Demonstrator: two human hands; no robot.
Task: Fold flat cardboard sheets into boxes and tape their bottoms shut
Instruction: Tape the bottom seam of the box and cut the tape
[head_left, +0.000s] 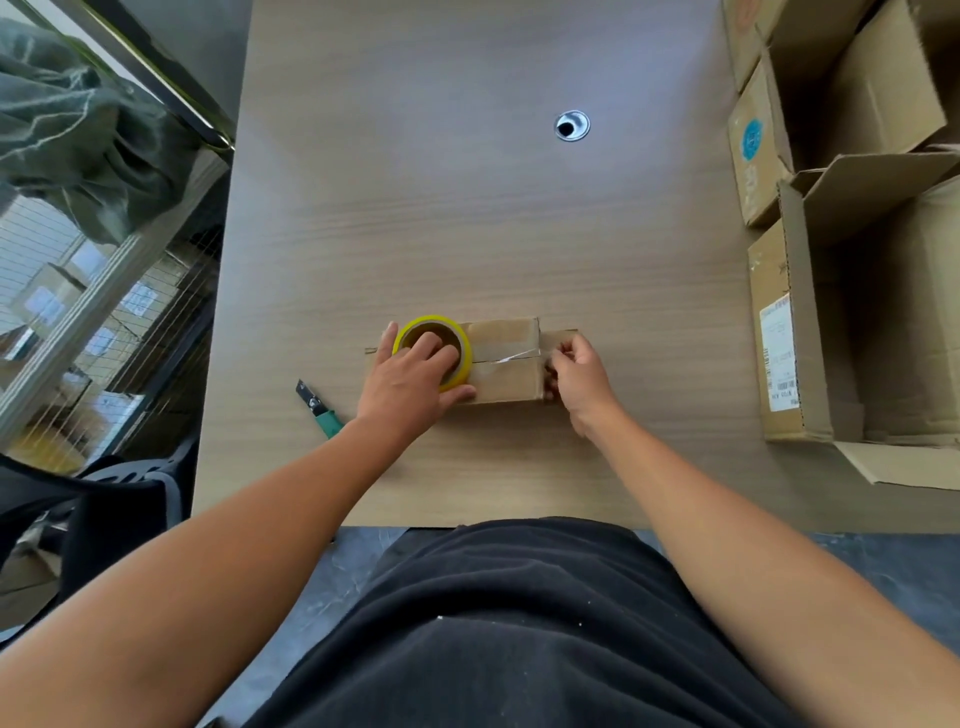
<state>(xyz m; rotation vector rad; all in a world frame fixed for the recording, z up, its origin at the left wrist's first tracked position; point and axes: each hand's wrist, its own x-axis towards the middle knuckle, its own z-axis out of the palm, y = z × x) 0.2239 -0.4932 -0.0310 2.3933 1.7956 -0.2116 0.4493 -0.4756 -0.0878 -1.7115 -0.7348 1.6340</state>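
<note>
Black fabric of the person's clothing (519, 623) filled the bottom centre of the frame, both bare forearms reaching up from it to mid-frame.

Small brown cardboard box (511, 382) sat low on the pale wood-grain table (467, 208), bottom flaps up and closed. Clear tape (506, 357) ran along the seam between the flaps; glare marked it.

Left hand (413, 382), fingers spread and curled loosely, gripped the yellow-rimmed tape roll (434, 351), fingertips dipped into its core. Roll rested on the box's left end. Likely placed so to pin the box and keep the strip taut.

Right hand (576, 371) sat at the box's right end, fingers curled inward against the side. It seemed to press the tape's free end down over the edge; whether it pinched the tape, could not tell.

Green-handled utility knife (318, 408) lay on the table just left of the left wrist, within reach, presumably for cutting the strip.

Larger open cardboard cartons (857, 260) were stacked along the right of the frame. Round metal cable grommet (572, 125) at upper centre-right of the table.

Judged: taping partway done, strip not yet cut.
</note>
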